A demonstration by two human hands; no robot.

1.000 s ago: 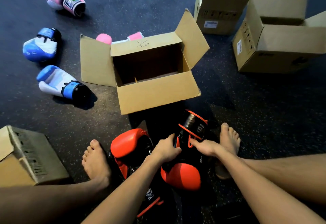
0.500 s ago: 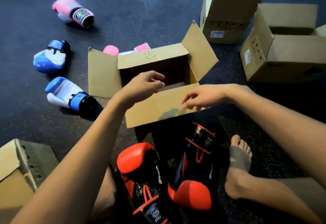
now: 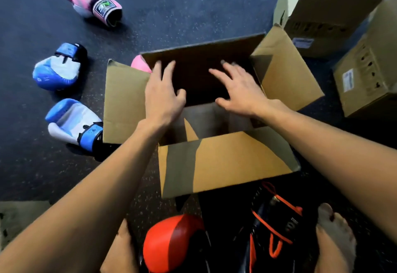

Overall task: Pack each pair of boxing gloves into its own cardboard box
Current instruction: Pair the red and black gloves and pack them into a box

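An open cardboard box (image 3: 223, 163) stands on the dark floor right in front of me, and nothing shows inside it. My left hand (image 3: 163, 96) and my right hand (image 3: 238, 88) reach over its opening, fingers spread and straight toward the raised far flap (image 3: 199, 57); whether they touch it is unclear. A red and black glove (image 3: 171, 242) and its mate (image 3: 277, 227) lie on the floor between my bare feet. Two blue and white gloves (image 3: 58, 68) (image 3: 73, 122) lie at the left. One pink glove (image 3: 94, 2) lies far left; another pink glove (image 3: 140, 64) peeks out behind the box.
Two more cardboard boxes (image 3: 318, 16) (image 3: 369, 72) stand at the back right. A further box (image 3: 19, 219) sits at the lower left edge. My bare feet (image 3: 335, 236) flank the red gloves.
Both hands left the red and black gloves, rose to the box and now stretch open over it. The far flap, folded inward before, now stands up. The camera has leaned closer.
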